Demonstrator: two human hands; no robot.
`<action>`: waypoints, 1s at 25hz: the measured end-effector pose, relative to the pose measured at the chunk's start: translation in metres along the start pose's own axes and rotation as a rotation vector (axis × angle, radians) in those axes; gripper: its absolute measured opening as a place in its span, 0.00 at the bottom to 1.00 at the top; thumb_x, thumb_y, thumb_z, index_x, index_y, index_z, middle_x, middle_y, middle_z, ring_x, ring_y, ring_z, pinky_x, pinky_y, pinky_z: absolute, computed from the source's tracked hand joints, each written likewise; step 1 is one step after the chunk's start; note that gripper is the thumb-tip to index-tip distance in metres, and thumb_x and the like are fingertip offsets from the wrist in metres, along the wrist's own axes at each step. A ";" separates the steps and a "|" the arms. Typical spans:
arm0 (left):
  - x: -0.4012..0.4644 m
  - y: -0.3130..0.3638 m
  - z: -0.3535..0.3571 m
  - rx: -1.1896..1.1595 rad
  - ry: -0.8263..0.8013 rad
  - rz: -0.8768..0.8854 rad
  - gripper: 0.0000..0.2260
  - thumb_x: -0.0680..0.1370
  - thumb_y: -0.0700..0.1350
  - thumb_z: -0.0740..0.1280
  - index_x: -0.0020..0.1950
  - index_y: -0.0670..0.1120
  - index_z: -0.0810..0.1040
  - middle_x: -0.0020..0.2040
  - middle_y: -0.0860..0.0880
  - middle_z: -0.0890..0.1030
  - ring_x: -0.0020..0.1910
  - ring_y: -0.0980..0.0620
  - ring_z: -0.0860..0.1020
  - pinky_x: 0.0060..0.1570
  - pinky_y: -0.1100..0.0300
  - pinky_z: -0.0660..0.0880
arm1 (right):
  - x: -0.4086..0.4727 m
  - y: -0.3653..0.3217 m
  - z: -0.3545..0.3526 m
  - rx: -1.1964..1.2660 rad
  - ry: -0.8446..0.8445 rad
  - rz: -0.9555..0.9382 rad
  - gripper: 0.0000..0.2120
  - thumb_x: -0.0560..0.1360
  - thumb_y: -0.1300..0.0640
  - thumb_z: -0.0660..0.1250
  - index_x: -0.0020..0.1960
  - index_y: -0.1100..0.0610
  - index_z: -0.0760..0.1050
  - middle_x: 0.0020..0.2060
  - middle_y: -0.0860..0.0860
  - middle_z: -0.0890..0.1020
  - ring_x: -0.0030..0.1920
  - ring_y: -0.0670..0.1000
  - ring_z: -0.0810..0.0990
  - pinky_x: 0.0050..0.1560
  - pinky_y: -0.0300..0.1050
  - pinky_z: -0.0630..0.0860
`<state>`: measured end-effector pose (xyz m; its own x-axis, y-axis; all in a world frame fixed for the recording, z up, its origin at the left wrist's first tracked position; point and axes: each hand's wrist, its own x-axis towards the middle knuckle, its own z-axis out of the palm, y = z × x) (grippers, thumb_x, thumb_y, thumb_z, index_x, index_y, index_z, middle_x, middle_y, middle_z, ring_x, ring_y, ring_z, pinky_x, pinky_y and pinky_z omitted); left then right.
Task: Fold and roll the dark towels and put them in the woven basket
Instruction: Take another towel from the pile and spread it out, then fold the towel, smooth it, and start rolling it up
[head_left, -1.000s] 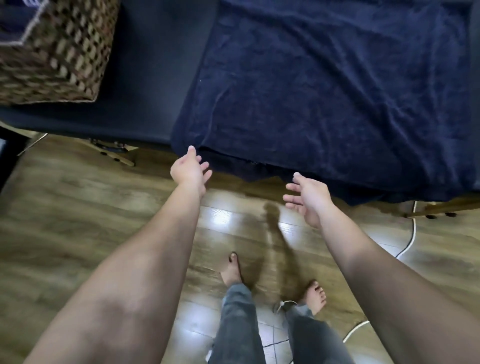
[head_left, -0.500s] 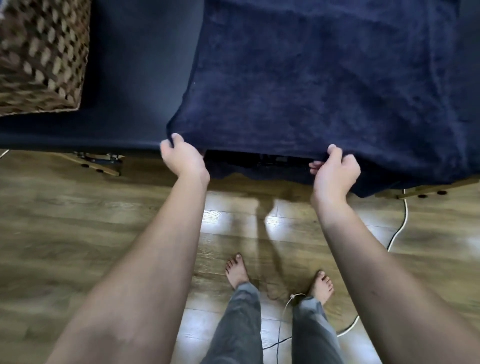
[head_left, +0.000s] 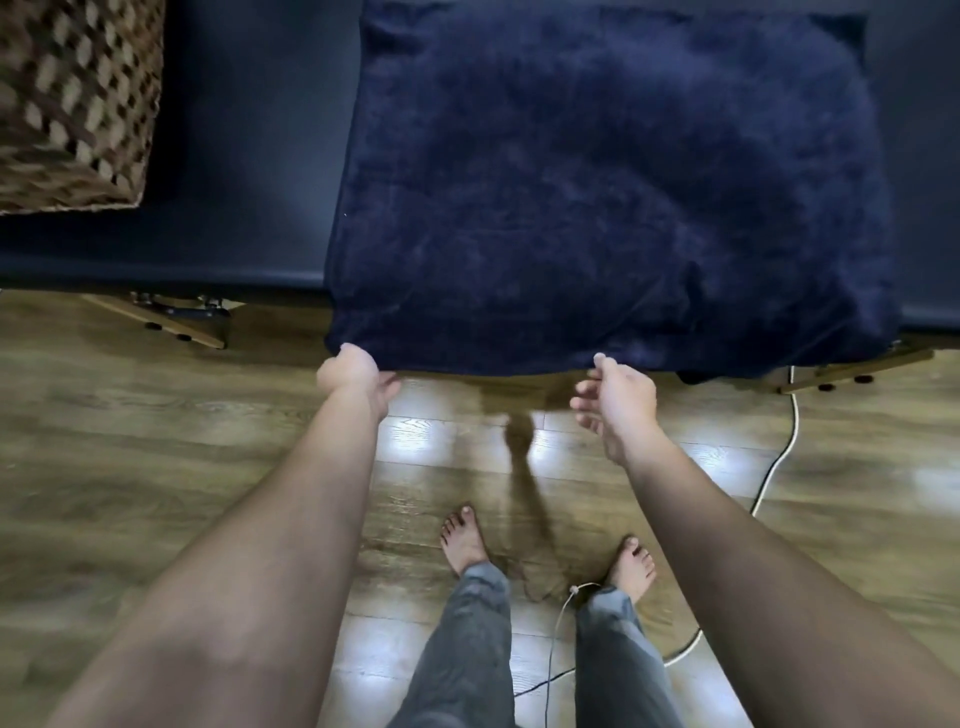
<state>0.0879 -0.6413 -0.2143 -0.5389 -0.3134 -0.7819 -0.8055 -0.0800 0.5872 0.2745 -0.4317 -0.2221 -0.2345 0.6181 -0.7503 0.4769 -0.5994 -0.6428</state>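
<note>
**Dark towel spread on the padded table, hands at its near hem**

A navy towel (head_left: 608, 187) lies flat across the dark padded table (head_left: 249, 156), its near edge hanging just over the table's front side. All else is placed from this towel.

The left hand (head_left: 349, 370) is at the towel's near-left corner. Its fingers are curled at the hem and seem to pinch the cloth, though the fingertips are hidden under the edge, so the grip cannot be confirmed in detail. The right hand (head_left: 613, 397) is just below the near hem, toward its middle-right. Its fingers are spread and loosely bent, the thumb tip touching or almost touching the hem, and nothing is held in it.

The woven basket (head_left: 72, 104) stands on the same table, well apart to the left of the towel, at the far-left corner of the view; its inside does not show.

Below the towel's near edge lies a wood plank floor (head_left: 156, 467), where the person's bare feet (head_left: 465, 540) and grey trouser legs stand. A white cable (head_left: 779, 457) runs over the floor under the towel's near-right corner.
</note>
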 end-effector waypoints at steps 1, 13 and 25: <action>0.001 0.000 -0.003 0.042 0.003 -0.009 0.15 0.83 0.43 0.55 0.68 0.42 0.73 0.59 0.44 0.81 0.43 0.45 0.83 0.50 0.47 0.80 | 0.003 -0.001 -0.004 -0.037 -0.031 0.059 0.12 0.80 0.49 0.65 0.46 0.58 0.76 0.33 0.54 0.80 0.29 0.52 0.77 0.27 0.41 0.73; -0.020 0.114 0.045 0.528 -0.042 0.718 0.04 0.78 0.49 0.67 0.48 0.50 0.80 0.48 0.52 0.82 0.50 0.48 0.79 0.54 0.57 0.75 | -0.009 -0.124 0.031 -0.287 -0.071 -0.300 0.11 0.81 0.53 0.63 0.43 0.56 0.78 0.36 0.51 0.82 0.31 0.50 0.78 0.28 0.41 0.72; 0.018 0.236 0.246 0.710 -0.101 0.752 0.13 0.78 0.52 0.67 0.60 0.50 0.81 0.59 0.51 0.82 0.58 0.47 0.79 0.58 0.55 0.74 | 0.134 -0.311 0.027 -0.149 0.043 -0.384 0.05 0.78 0.56 0.64 0.44 0.55 0.77 0.37 0.50 0.77 0.36 0.52 0.73 0.33 0.45 0.72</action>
<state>-0.1731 -0.4327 -0.1413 -0.9542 0.0314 -0.2974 -0.1949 0.6891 0.6980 0.0716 -0.1760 -0.1266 -0.3848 0.8052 -0.4512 0.4799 -0.2431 -0.8430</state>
